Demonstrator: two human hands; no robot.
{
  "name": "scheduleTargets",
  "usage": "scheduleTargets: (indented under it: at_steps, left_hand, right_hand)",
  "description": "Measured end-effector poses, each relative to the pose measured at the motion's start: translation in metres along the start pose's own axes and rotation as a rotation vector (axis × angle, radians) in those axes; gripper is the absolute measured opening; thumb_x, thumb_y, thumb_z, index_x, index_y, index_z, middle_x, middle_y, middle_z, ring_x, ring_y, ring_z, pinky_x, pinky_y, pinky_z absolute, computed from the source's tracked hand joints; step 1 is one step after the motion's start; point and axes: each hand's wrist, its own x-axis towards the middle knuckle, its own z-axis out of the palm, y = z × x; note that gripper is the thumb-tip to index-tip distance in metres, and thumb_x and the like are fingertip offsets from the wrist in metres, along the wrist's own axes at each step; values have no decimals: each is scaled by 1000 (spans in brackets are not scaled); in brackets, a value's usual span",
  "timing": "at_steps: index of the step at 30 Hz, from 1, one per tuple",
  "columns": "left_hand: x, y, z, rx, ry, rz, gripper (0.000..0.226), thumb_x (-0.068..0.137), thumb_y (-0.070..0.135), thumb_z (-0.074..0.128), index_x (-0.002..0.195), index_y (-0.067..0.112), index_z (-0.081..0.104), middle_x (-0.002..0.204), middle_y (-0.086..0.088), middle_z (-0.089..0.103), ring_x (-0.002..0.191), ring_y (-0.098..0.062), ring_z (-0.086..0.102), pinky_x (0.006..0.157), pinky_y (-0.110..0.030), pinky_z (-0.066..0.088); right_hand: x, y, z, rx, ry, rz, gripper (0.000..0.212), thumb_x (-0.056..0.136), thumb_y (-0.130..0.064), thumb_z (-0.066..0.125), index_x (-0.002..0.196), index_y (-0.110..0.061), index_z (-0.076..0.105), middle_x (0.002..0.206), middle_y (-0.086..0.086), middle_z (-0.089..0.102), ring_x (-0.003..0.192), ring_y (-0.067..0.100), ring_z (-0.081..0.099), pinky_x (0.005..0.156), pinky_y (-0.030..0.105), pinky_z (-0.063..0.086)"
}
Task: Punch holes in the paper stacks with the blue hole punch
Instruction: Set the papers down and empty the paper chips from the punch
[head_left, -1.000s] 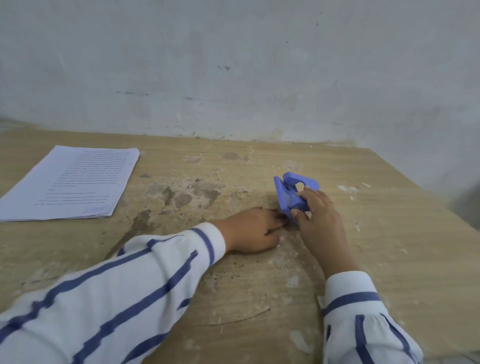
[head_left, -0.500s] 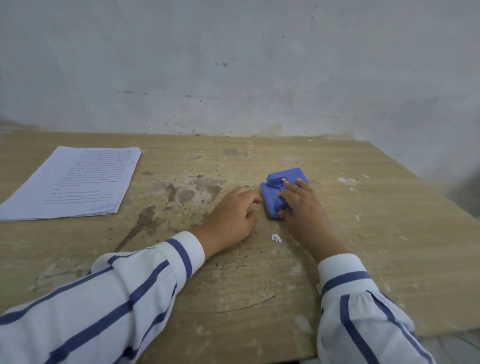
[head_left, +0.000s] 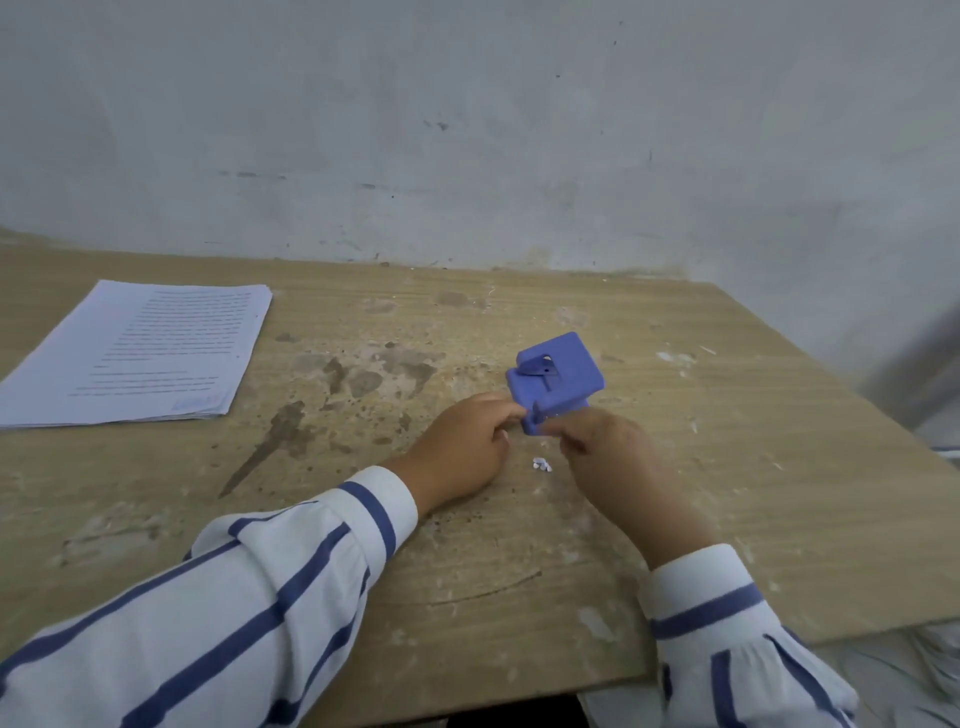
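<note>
The blue hole punch (head_left: 558, 376) rests on the wooden table (head_left: 727, 467), right of centre, its underside turned up. My left hand (head_left: 462, 447) pinches its near left corner with the fingertips. My right hand (head_left: 613, 457) grips the near edge from the right, fingers curled. A few small white paper dots (head_left: 541, 464) lie on the table between my hands. One stack of printed paper (head_left: 140, 353) lies flat at the far left, apart from both hands.
The table top is stained and scratched, with dark marks (head_left: 358, 379) in the middle. A grey-white wall (head_left: 467, 130) runs along the back edge. The table's right edge slants away at the right, its front edge near my sleeves.
The hole punch went from tilted on edge to lying flat, then its near edge was taken by both hands. Paper dots now lie on the table below it.
</note>
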Motion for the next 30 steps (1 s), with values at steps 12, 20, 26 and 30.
scheduleTargets:
  at_steps: [12, 20, 26, 30]
  left_hand:
    - [-10, -1, 0, -48, 20, -57, 41, 89, 6, 50, 126, 17, 60, 126, -4, 60, 113, -18, 55, 88, -18, 35]
    - [-10, 0, -2, -239, 60, -180, 38, 91, 8, 51, 127, 17, 60, 128, 0, 61, 110, -9, 56, 87, -16, 38]
    - [-9, 15, -5, -781, 157, -456, 30, 90, 0, 50, 115, 10, 64, 102, -2, 66, 93, -13, 62, 78, -24, 50]
    - [-13, 30, -12, -1198, 78, -705, 17, 93, 2, 45, 94, 7, 61, 84, -9, 63, 75, -20, 62, 70, -29, 54]
  right_hand:
    - [3, 3, -4, -196, -389, -174, 22, 88, -7, 50, 98, -18, 67, 92, -1, 57, 91, 22, 57, 69, 24, 36]
    - [6, -4, -2, -232, -510, -197, 29, 89, -3, 50, 112, -14, 65, 114, 6, 60, 104, 25, 56, 88, 32, 45]
    - [0, -5, 3, -255, -430, -219, 21, 86, -3, 47, 102, -5, 61, 108, 12, 57, 95, 30, 54, 68, 27, 33]
    - [6, -7, 5, -256, -423, -151, 21, 85, -3, 47, 101, -3, 61, 108, 14, 58, 97, 30, 53, 71, 30, 36]
